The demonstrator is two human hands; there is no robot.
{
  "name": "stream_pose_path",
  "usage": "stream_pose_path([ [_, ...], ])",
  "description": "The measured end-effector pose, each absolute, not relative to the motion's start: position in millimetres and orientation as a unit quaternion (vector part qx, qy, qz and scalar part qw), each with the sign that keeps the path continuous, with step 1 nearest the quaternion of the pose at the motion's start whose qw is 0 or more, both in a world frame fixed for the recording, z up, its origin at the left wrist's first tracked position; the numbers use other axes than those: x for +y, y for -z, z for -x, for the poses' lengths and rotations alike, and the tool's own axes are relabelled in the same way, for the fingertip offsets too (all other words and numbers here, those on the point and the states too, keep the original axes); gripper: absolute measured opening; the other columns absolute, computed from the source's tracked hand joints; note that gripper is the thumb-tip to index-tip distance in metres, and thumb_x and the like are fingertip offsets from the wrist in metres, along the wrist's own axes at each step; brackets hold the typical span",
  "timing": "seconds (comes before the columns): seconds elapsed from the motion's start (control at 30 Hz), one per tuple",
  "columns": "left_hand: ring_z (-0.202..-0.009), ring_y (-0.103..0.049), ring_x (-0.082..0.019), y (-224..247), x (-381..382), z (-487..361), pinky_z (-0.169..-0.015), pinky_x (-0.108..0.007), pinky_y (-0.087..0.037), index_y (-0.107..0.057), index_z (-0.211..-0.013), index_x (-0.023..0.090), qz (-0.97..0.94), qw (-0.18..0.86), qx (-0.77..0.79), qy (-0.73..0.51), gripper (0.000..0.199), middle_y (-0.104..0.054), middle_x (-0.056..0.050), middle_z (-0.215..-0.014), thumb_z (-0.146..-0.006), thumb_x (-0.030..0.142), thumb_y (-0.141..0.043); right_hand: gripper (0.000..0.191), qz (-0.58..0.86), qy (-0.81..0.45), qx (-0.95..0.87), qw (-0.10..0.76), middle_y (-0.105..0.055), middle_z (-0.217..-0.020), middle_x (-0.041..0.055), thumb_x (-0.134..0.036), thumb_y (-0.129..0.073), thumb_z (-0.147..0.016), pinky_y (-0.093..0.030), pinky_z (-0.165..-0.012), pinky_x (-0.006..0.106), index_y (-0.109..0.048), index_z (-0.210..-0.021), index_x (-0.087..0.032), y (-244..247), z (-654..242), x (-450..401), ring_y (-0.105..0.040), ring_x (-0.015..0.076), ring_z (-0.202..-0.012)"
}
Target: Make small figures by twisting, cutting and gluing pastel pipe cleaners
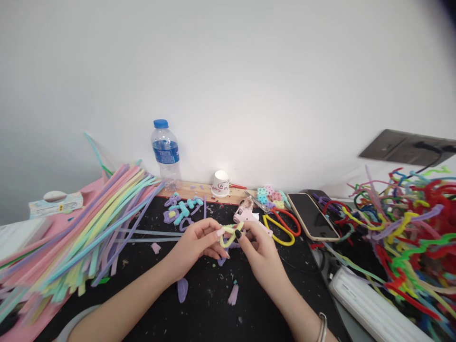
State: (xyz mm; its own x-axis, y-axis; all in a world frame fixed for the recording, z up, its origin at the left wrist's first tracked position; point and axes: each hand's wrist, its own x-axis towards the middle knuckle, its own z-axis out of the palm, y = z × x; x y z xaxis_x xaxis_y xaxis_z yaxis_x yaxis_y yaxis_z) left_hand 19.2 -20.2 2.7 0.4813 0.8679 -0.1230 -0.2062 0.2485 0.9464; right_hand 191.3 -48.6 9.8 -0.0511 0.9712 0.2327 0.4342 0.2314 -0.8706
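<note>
Head view shows two hands near each other over a black mat (206,320). A pale yellow fuzzy stick (228,230), bent into a small loop, is between them. The left hand (200,243) pinches one side with its thumb and finger. The right hand (259,244) pinches the other side, with its dark thumbnail against the yellow. A purple fuzzy piece (221,261) lies just below the loop, by the left fingertips. A purple leaf-shaped piece (182,289) is on the mat near the left wrist. Past the right hand are a pink thing (245,213) and scissors (279,241) with yellow and red handles.

Some parts are hard to see. Fingers cover the ends of the yellow stick, so I can't tell how they join. The right hand hides part of the pink thing, and I can't tell what it is. The big pile of soft-colored sticks (107,223) runs off the left edge. The bright tangle (402,237) runs off the right edge, and the white box (374,304) is cut off at the bottom.
</note>
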Motion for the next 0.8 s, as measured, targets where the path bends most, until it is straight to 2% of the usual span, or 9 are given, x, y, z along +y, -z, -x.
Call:
stream_pose_path([
  [0.13, -0.058, -0.067, -0.013, -2.2, -20.1, -19.2, -0.054, -0.020, -0.051, -0.052, -0.084, 0.016, -0.520, 0.683, 0.355, -0.371, 0.020, -0.066, -0.001, -0.065, -0.081, 0.034, -0.059, 0.014, 0.504, -0.374, -0.650, 0.429, -0.050, -0.066, -0.0015, -0.020, -0.044, -0.086, -0.034, -0.052, 0.021, -0.056, -0.078, -0.017, -9.9, -190.5, -47.9, -0.043, 0.0116, -0.058],
  [0.43, -0.068, -0.065, -0.014, 0.1, -18.9, -18.3, -0.060, -0.024, -0.051, -0.052, -0.095, 0.017, -0.599, 0.571, 0.381, -0.412, 0.019, -0.064, -0.004, -0.089, -0.079, 0.023, -0.060, 0.015, 0.540, -0.337, -0.647, 0.420, -0.051, -0.062, -0.0010, -0.019, -0.046, -0.083, -0.033, -0.050, 0.021, -0.055, -0.071, -0.017, -9.2, -190.1, -47.1, -0.045, 0.0118, -0.055],
  [0.57, -0.064, -0.062, -0.013, 1.0, -17.9, -17.1, -0.056, -0.022, -0.049, -0.056, -0.094, 0.017, -0.628, 0.538, 0.387, -0.407, 0.017, -0.064, -0.003, -0.083, -0.079, 0.023, -0.060, 0.017, 0.551, -0.325, -0.661, 0.392, -0.047, -0.058, -0.0023, -0.018, -0.047, -0.082, -0.030, -0.046, 0.021, -0.056, -0.068, -0.016, -10.8, -189.8, -47.7, -0.041, 0.0105, -0.050],
  [0.67, -0.063, -0.061, -0.013, 1.6, -16.8, -17.1, -0.056, -0.022, -0.050, -0.060, -0.089, 0.015, -0.643, 0.536, 0.381, -0.393, 0.012, -0.064, -0.002, -0.074, -0.081, 0.024, -0.057, 0.014, 0.551, -0.316, -0.673, 0.380, -0.049, -0.060, -0.0019, -0.019, -0.046, -0.083, -0.032, -0.047, 0.022, -0.059, -0.077, -0.016, -8.8, -190.9, -47.5, -0.042, 0.0109, -0.050],
  [0.8, -0.065, -0.063, -0.013, 3.1, -16.3, -18.5, -0.060, -0.024, -0.052, -0.060, -0.090, 0.014, -0.619, 0.561, 0.384, -0.394, 0.013, -0.067, -0.004, -0.078, -0.081, 0.024, -0.057, 0.019, 0.564, -0.261, -0.670, 0.406, -0.051, -0.070, -0.0013, -0.016, -0.048, -0.081, -0.036, -0.051, 0.023, -0.053, -0.099, -0.018, -3.1, -193.9, -45.9, -0.045, 0.0116, -0.054],
])
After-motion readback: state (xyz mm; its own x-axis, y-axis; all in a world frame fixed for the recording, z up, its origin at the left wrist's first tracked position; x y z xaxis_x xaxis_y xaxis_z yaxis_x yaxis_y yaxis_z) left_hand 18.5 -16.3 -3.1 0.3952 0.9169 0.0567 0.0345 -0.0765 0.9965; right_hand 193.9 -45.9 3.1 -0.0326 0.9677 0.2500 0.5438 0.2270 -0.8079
